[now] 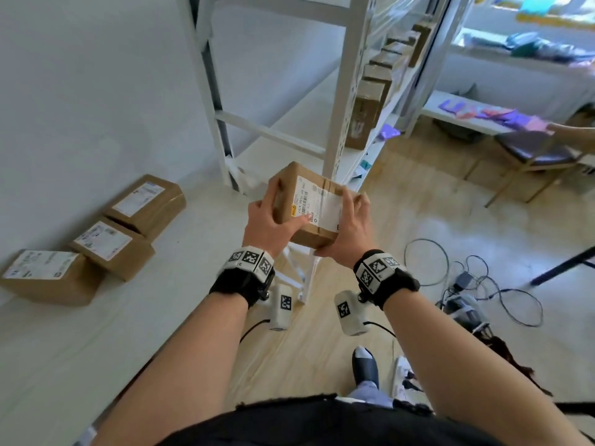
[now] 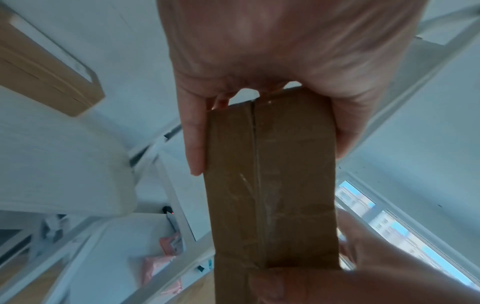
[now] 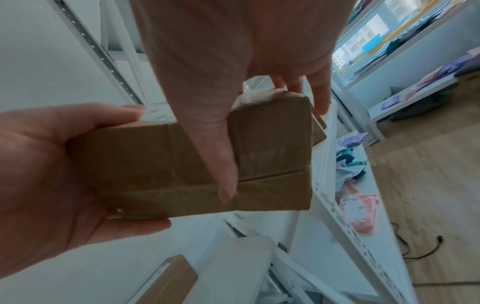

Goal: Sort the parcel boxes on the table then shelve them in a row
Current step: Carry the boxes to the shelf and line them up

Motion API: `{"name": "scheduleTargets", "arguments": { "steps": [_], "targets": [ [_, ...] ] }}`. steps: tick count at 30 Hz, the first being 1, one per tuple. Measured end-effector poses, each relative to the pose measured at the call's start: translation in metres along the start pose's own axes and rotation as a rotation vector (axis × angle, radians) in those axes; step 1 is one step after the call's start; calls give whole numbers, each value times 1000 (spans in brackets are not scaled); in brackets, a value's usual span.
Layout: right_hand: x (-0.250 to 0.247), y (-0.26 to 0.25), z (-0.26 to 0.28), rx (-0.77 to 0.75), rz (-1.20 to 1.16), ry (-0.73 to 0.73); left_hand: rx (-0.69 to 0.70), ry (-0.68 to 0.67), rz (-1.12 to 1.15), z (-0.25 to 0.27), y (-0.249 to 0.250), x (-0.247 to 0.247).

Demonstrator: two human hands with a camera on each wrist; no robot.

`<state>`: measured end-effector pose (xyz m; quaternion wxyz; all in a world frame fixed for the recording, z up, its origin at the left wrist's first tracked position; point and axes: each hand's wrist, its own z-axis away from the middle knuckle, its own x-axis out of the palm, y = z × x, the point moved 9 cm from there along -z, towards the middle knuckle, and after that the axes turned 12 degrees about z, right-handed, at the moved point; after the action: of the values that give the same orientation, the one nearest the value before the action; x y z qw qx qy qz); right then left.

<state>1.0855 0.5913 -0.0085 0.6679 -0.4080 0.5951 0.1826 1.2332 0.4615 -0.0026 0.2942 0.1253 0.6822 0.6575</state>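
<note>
Cardboard parcel box (image 1: pixel 310 206) clamped between left hand (image 1: pixel 269 222) and right hand (image 1: pixel 349 228), held midair; glossy tape may let it slip if either hand releases early

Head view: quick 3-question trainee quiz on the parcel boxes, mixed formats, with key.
1. True or false: both hands hold the carried box.
2. How many parcel boxes lie on the table?
3. Multiple choice: the boxes already on the shelf A) lie in one flat stack B) stand in a row C) lie scattered on the floor.

Key
1. True: the left hand and right hand each keep a grip on a side.
2. Three: the near box, the middle box and the far box.
3. B: see the row of boxes.
</note>
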Motion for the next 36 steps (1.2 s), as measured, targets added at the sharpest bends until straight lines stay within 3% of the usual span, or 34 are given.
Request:
{"name": "scheduleTargets", "arguments": {
  "steps": [3,7,17,24,36],
  "targets": [
    [-4,15,0,-12,133,-38,50,-58,-161,3,19,31],
    [-13,33,-6,-5,49,10,143,-101,-321,-2,38,63],
    [-41,83,-48,-18,-139,169,228,-154,-395,-36,66,138],
    [-54,128,-128,-45,-191,135,250,-95,-389,-101,85,188],
    [-83,159,-304,-217,-336,15,129,139,-603,-240,136,242]
  ]
}}
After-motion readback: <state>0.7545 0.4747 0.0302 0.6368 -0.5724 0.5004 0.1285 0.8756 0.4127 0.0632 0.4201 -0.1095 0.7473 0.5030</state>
